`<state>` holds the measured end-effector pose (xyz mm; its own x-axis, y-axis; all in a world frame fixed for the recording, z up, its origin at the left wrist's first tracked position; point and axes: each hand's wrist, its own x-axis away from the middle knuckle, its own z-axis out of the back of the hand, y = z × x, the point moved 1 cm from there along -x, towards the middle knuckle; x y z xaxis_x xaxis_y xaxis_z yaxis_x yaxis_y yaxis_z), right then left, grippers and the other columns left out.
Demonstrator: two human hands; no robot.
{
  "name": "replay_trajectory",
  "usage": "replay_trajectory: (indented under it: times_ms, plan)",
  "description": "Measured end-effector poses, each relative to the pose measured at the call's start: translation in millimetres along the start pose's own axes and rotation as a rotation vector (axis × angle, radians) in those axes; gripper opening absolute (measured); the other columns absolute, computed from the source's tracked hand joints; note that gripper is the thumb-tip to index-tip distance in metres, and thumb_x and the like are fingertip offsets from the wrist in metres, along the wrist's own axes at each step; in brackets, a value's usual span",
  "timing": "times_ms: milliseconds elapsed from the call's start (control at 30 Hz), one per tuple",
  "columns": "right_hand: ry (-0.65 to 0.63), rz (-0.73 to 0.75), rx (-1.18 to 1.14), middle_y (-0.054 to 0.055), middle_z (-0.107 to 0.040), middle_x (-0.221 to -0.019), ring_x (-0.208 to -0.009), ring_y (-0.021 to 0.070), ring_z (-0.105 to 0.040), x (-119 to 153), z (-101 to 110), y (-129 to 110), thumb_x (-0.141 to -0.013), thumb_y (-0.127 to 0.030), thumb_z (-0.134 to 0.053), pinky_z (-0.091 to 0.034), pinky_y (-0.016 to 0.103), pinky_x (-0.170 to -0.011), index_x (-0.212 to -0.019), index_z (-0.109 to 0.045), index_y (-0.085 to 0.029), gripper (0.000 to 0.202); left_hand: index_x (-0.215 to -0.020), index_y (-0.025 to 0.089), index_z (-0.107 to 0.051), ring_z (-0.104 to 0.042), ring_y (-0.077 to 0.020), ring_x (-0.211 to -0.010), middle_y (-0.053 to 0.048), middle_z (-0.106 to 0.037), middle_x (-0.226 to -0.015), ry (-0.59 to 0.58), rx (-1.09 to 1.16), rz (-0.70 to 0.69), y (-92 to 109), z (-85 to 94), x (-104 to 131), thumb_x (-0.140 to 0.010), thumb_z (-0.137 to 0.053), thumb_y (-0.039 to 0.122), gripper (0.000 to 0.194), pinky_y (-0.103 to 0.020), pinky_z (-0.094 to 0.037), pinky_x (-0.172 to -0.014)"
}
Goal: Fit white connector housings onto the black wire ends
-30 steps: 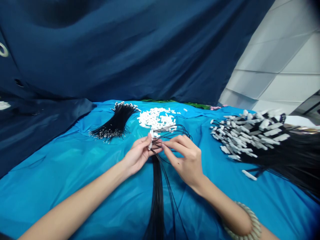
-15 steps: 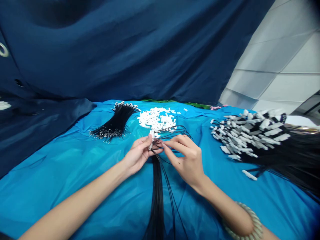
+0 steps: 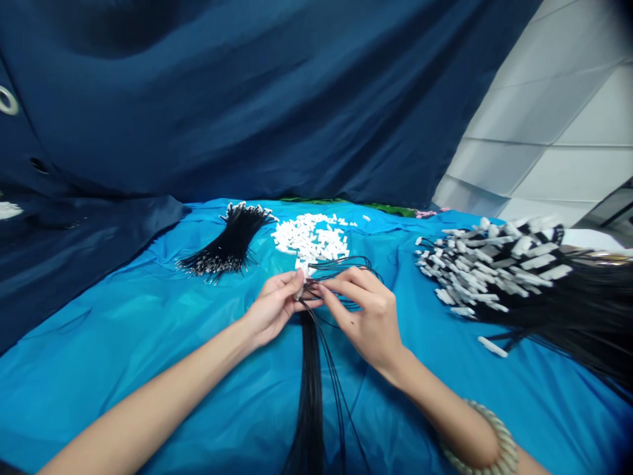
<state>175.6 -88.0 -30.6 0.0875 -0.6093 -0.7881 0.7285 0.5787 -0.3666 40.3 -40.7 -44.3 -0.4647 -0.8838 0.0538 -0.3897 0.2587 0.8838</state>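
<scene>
Between thumb and fingers, my left hand (image 3: 274, 305) pinches a white plastic connector (image 3: 300, 290). My right hand (image 3: 368, 315) is closed at the fingertips on thin black wires (image 3: 341, 262) beside the connector, some looping out behind the fingers. Whether a wire end sits inside the connector is too small to tell. Below the hands a bundle of long black wires (image 3: 310, 389) runs down toward me, with a few loose strands to its right. Just beyond my left fingers lies a pile of loose white connectors (image 3: 310, 236).
A shorter black wire bundle (image 3: 230, 241) with bare metal ends lies at the back left. On the right spreads a large heap of black wires with white connectors (image 3: 494, 267). Blue cloth (image 3: 173, 369) covers the table, and a dark blue curtain (image 3: 247, 99) hangs behind.
Both hands keep nearly the same pose at the connector. My right fingers have shifted very slightly left, and the looped wires sit a little lower.
</scene>
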Motion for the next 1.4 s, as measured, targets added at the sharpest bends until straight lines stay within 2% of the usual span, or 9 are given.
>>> replay_trajectory:
  times_ms: [367,833,1100,1233,1300,1400]
  plan:
    - [-0.035,0.008,0.017,0.001,-0.057,-0.07,-0.065,0.0131,-0.048,3,-5,2,-0.08,-0.019,-0.049,-0.038,0.027,-0.064,-0.079,-0.062,-0.018,0.013,-0.076,0.01,-0.06,-0.061,-0.0163,-0.07,-0.008,-0.064,-0.074,0.033,-0.006,0.003,-4,4.2,-2,-0.072,-0.056,0.029,0.02,-0.034,-0.049,-0.072]
    - [-0.059,-0.006,0.031,0.002,-0.057,-0.071,-0.068,0.0135,-0.048,5,-9,4,-0.082,-0.019,-0.047,-0.038,0.025,-0.063,-0.077,-0.063,-0.018,0.017,-0.076,0.01,-0.06,-0.06,-0.0145,-0.07,-0.007,-0.063,-0.074,0.055,0.027,0.009,-7,6.7,-5,-0.074,-0.054,0.026,0.017,-0.03,-0.05,-0.069]
    - [-0.104,0.07,0.042,0.002,-0.058,-0.075,-0.069,0.0135,-0.047,8,-17,-2,-0.082,-0.018,-0.046,-0.038,0.026,-0.065,-0.078,-0.062,-0.017,0.017,-0.073,0.011,-0.061,-0.055,-0.0079,-0.055,-0.003,-0.062,-0.065,0.063,0.091,-0.007,-8,1.0,-3,-0.071,-0.059,0.024,0.013,-0.017,-0.047,-0.051]
    - [-0.037,0.048,0.019,0.004,-0.056,-0.075,-0.071,0.0144,-0.045,4,-10,0,-0.083,-0.018,-0.045,-0.041,0.027,-0.063,-0.089,-0.062,-0.017,0.018,-0.078,0.01,-0.062,-0.059,-0.0114,-0.064,-0.006,-0.064,-0.071,0.066,0.059,-0.042,-5,2.3,-5,-0.074,-0.056,0.026,0.017,-0.022,-0.05,-0.06]
    - [-0.036,0.097,0.037,0.005,-0.057,-0.084,-0.078,0.0161,-0.045,2,-3,3,-0.082,-0.017,-0.045,-0.042,0.03,-0.068,-0.1,-0.059,-0.019,0.022,-0.077,0.01,-0.062,-0.06,-0.0129,-0.067,-0.007,-0.065,-0.072,0.086,0.067,-0.049,-4,5.4,-6,-0.075,-0.053,0.025,0.018,-0.024,-0.05,-0.065]
    - [-0.097,0.292,0.116,0.004,-0.056,-0.104,-0.098,0.0212,-0.041,1,5,7,-0.08,-0.016,-0.05,-0.038,0.038,-0.079,-0.101,-0.058,-0.024,0.024,-0.076,0.009,-0.062,-0.061,-0.0134,-0.069,-0.008,-0.065,-0.074,0.127,0.093,-0.061,-2,10.4,-9,-0.077,-0.05,0.024,0.019,-0.025,-0.051,-0.068]
